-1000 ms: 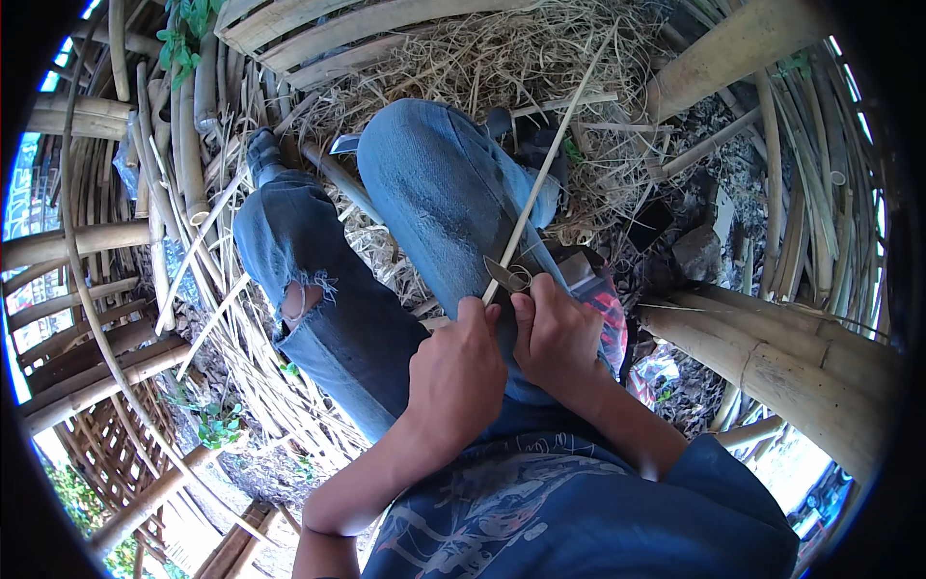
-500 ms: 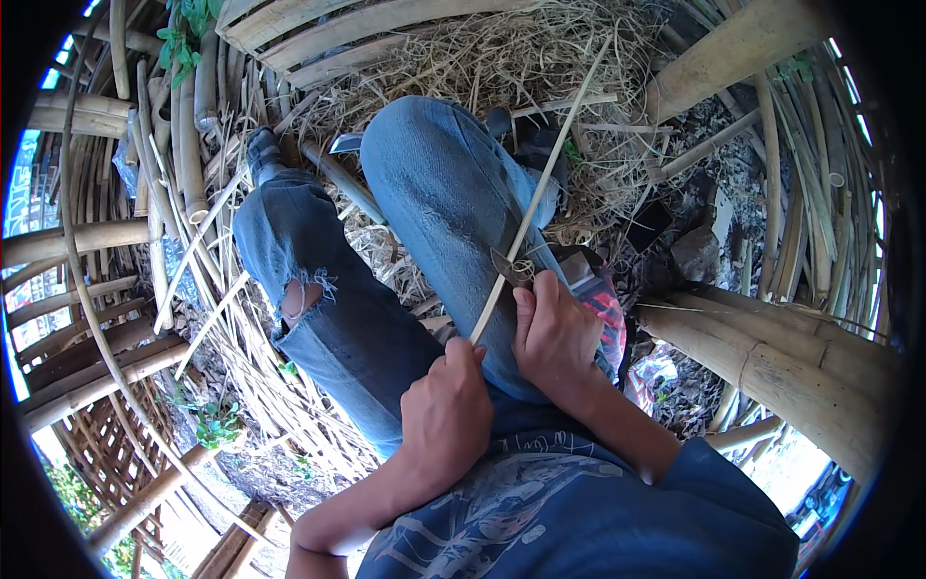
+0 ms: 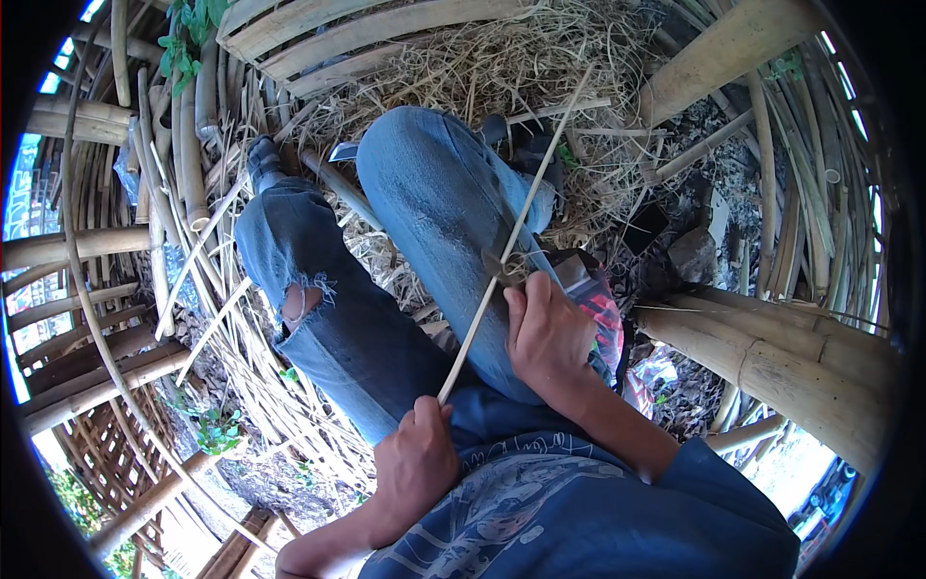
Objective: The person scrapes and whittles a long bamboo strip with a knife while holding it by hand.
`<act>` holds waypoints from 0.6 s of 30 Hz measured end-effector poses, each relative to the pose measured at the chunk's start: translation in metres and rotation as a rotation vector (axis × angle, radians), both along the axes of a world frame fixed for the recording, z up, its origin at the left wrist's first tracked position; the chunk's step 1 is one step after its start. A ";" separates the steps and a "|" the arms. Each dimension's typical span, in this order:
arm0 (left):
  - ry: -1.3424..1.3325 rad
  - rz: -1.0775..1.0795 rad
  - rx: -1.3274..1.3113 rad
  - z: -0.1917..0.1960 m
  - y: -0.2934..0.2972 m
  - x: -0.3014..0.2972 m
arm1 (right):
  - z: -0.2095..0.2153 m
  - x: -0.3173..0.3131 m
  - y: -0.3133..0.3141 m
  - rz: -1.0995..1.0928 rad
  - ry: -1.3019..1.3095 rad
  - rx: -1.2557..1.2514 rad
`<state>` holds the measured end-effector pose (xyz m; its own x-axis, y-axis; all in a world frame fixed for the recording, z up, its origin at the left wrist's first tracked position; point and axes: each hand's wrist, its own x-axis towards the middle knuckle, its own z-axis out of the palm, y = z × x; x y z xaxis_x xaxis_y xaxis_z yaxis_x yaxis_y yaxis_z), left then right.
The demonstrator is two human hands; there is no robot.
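Note:
A long, thin bamboo strip (image 3: 538, 178) slants across my right thigh, its far end over the shavings. My left hand (image 3: 418, 461) is closed round its near end, close to my belly. Around a small knife (image 3: 495, 262), my right hand (image 3: 552, 333) is closed above the thigh; the blade lies against the strip and the fingers cover the handle. A thin curled shaving (image 3: 518, 264) sits at the blade, beside my right fingers.
Bamboo shavings (image 3: 453, 72) heap beyond my knees. Split bamboo strips (image 3: 280, 372) lie at the left. Thick bamboo poles (image 3: 772, 362) run along the right, near a dark flat object (image 3: 646, 226). A bamboo slat panel (image 3: 357, 43) stands at the far side.
My left hand has drawn back toward my belly and left, pulling the strip with it along the blade. The right hand with the knife has stayed nearly in place.

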<state>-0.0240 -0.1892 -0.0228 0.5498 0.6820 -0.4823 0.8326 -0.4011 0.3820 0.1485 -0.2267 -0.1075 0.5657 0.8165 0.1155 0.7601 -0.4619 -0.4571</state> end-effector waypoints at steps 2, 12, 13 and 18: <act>0.055 0.020 -0.044 0.004 -0.008 -0.007 | 0.001 0.003 0.001 -0.014 0.014 -0.003; 0.107 0.037 0.020 0.011 -0.036 -0.093 | 0.003 0.004 0.004 -0.020 0.001 0.011; 0.076 0.020 0.062 0.008 -0.040 -0.102 | 0.002 0.004 0.003 -0.027 -0.006 0.008; 0.060 -0.041 0.142 0.007 -0.050 -0.139 | -0.003 0.001 0.000 -0.017 -0.025 0.008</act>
